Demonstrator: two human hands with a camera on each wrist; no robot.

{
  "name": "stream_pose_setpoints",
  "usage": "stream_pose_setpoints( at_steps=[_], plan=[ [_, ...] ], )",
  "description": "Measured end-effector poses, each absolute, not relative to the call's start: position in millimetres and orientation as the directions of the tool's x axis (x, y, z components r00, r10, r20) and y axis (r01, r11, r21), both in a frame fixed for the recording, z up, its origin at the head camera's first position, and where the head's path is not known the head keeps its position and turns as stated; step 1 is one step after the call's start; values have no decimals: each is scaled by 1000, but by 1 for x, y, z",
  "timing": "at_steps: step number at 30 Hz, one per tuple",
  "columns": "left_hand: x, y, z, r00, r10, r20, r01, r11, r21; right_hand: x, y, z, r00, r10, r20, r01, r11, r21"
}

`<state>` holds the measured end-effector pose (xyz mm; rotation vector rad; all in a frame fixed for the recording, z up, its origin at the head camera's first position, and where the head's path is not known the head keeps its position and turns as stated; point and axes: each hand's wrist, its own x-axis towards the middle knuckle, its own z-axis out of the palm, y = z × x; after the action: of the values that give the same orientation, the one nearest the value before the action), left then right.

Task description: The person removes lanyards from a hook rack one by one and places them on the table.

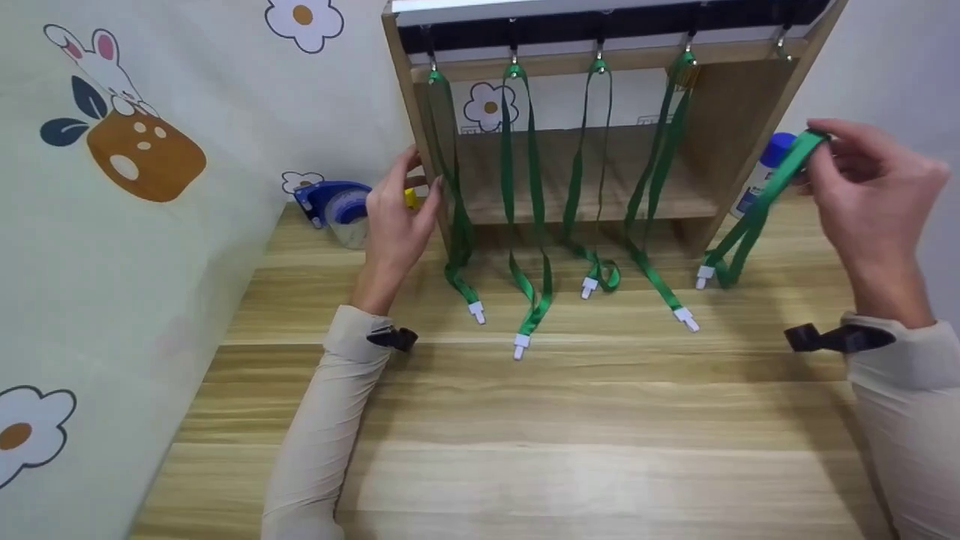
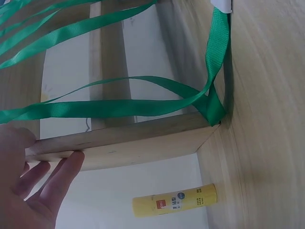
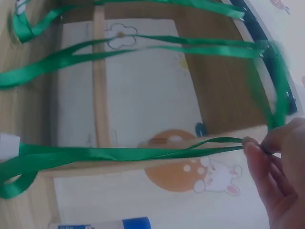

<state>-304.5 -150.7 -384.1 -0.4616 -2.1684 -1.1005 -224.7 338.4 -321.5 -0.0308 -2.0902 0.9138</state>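
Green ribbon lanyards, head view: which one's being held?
The rightmost green ribbon lanyard, pinched in the person's right hand beside the open wooden rack. The other four hang from the rack's metal hooks, with neither hand holding them.

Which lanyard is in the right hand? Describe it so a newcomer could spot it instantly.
Find the wooden rack with its row of hooks. Just off its right side in the head view, by the blue-capped container, a green lanyard droops from the right hand. Unlike the four others, it hangs from no hook.
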Motion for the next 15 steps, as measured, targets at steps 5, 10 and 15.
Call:
stream_pose_setpoints(
  at_steps=[5,10,15],
  plan=[
    [-304,-151,-384,-744,14,668,545,592,594,-221,355,-313,-739,377,558,-132,731,-670],
    [-303,-151,-384,-756,4,654,525,600,603,-227,380,-315,-776,374,508,-128,695,-707],
    [-303,-151,-384,-758,3,653,524,598,606,-236,398,-323,-719,371,587,-196,702,-684]
  ],
)
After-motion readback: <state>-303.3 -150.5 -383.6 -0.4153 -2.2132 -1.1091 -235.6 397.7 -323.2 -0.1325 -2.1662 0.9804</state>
